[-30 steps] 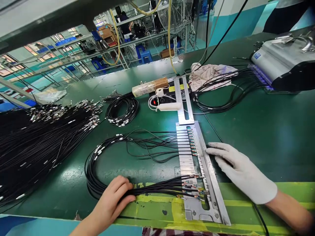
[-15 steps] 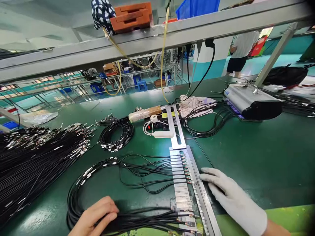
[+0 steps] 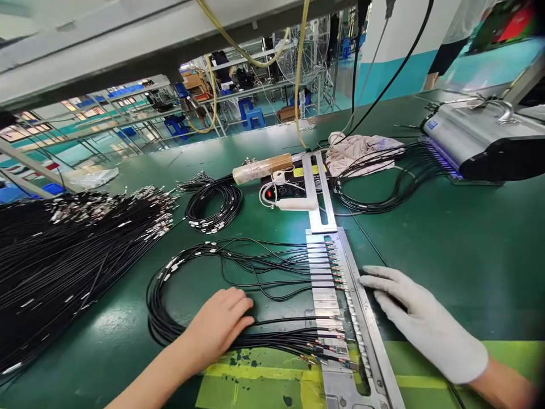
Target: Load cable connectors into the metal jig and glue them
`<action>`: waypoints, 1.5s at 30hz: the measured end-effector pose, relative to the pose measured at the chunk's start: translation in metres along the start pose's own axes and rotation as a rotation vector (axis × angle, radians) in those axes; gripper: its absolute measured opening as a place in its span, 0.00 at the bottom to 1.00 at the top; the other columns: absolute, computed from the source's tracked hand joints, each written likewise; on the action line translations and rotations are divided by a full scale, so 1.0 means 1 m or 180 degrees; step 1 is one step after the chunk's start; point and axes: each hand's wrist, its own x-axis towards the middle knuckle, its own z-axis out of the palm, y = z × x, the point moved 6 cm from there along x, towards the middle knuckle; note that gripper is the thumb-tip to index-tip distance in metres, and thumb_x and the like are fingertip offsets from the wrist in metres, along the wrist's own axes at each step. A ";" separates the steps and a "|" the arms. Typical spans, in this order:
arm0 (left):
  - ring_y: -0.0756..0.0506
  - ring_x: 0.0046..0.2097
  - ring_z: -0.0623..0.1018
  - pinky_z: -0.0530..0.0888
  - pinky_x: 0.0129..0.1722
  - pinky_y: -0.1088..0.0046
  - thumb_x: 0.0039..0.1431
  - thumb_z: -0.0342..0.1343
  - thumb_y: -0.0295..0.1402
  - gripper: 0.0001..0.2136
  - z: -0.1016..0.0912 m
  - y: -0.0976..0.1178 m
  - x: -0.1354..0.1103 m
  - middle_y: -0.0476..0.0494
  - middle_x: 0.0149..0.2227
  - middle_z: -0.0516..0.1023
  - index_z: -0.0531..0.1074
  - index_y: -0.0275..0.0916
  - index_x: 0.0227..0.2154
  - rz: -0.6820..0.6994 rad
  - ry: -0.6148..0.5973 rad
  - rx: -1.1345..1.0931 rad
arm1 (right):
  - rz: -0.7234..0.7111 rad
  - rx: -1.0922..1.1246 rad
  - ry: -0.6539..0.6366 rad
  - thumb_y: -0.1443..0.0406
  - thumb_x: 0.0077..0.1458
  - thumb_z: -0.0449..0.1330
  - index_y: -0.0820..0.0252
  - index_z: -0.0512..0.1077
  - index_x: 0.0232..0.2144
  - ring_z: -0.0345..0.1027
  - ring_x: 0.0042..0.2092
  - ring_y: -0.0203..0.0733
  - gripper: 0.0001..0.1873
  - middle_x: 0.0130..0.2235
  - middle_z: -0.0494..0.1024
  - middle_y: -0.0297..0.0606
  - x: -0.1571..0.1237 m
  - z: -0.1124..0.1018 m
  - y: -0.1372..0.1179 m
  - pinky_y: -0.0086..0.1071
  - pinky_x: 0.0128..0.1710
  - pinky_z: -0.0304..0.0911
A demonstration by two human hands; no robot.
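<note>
My bare left hand [image 3: 223,321] is closed over a bunch of black cables [image 3: 272,341], thumb and fingertips together on one cable that runs right to the metal fixture. Exposed cable ends with small metal tips lie across the lower part of the slotted metal fixture [image 3: 326,295]. Farther up it, several cables [image 3: 281,261] sit side by side in the slots, their ends against the long rail [image 3: 366,324]. My white-gloved right hand [image 3: 413,309] rests at the rail's right side, fingers extended, fingertips at its edge, holding nothing.
A large pile of black cables [image 3: 55,261] covers the left. Behind are a coiled bundle [image 3: 215,205], a white-handled tool [image 3: 296,204], a crumpled cloth [image 3: 361,153] and a silver machine [image 3: 481,139] with cables at its lit edge. An overhead beam crosses above.
The view has tilted down and shifted left. My left hand has moved up and right along the cables toward the fixture. My right hand stays by the rail.
</note>
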 end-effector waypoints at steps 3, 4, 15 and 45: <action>0.46 0.37 0.75 0.74 0.36 0.72 0.70 0.42 0.31 0.11 0.017 0.025 0.021 0.44 0.35 0.76 0.70 0.39 0.42 0.0051 0.0013 -0.0098 | 0.0036 0.0026 -0.0068 0.66 0.62 0.51 0.46 0.74 0.48 0.72 0.54 0.48 0.17 0.55 0.75 0.39 0.001 -0.001 -0.002 0.48 0.52 0.72; 0.46 0.37 0.75 0.74 0.36 0.72 0.70 0.42 0.30 0.11 0.021 0.032 0.024 0.44 0.36 0.76 0.69 0.39 0.42 0.0036 0.0036 -0.0126 | 0.0051 0.0036 -0.0082 0.66 0.62 0.51 0.46 0.74 0.48 0.72 0.54 0.48 0.17 0.55 0.74 0.39 0.001 -0.002 -0.003 0.48 0.54 0.71; 0.46 0.35 0.76 0.78 0.34 0.71 0.68 0.44 0.26 0.10 0.032 0.060 0.031 0.43 0.35 0.74 0.71 0.38 0.42 -0.0068 0.0151 -0.0311 | 0.0105 0.0202 -0.0289 0.68 0.63 0.51 0.45 0.70 0.52 0.70 0.55 0.46 0.19 0.57 0.72 0.37 0.002 0.006 -0.002 0.47 0.54 0.70; 0.47 0.39 0.72 0.70 0.38 0.72 0.62 0.39 0.16 0.21 0.030 0.047 0.085 0.42 0.41 0.72 0.67 0.35 0.53 0.1074 -0.0084 -0.0092 | 0.0157 0.0523 -0.0257 0.72 0.61 0.52 0.44 0.66 0.54 0.68 0.55 0.44 0.22 0.57 0.71 0.34 0.009 0.001 -0.004 0.45 0.53 0.69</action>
